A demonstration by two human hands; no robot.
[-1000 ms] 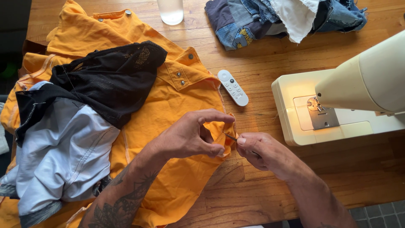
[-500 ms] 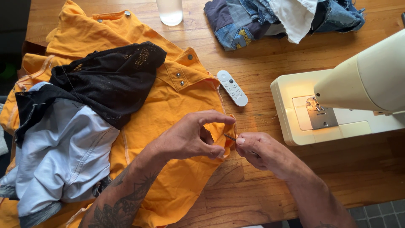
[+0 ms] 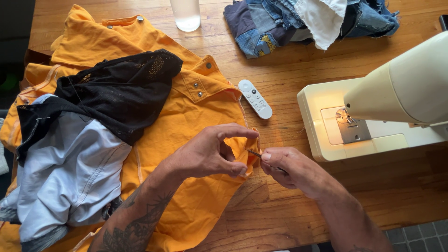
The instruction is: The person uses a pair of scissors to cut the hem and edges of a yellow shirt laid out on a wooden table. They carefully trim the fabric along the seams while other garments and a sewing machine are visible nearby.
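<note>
While my left hand [image 3: 210,154] pinches the edge of the orange jacket [image 3: 186,126] between thumb and fingers, curled so that forefinger and thumb make a loop over the cloth, my right hand [image 3: 289,168] is closed around a thin dark tool [image 3: 255,153], most likely a seam ripper, gripped between thumb and forefinger. Its tip points toward my left hand and meets the cloth edge just where that hand holds it. My two hands sit close together, almost touching, at the near right corner of the jacket, which lies spread on the wooden table [image 3: 289,60] and reaches away to the left of my hands. On top of the jacket, to the left of my left forearm, lie a black mesh garment [image 3: 121,93] and a pale grey-blue one [image 3: 65,172], the black overlapping the pale. Just beyond my hands a small white remote control [image 3: 255,99] lies on the table beside the jacket's snap-button edge. To the right of my right hand stands a cream sewing machine [image 3: 373,112], its lamp lit over the needle plate. Farther away from my hands are a clear drinking glass [image 3: 185,14] and a heap of denim scraps [image 3: 298,23] with a white cloth on top.
</note>
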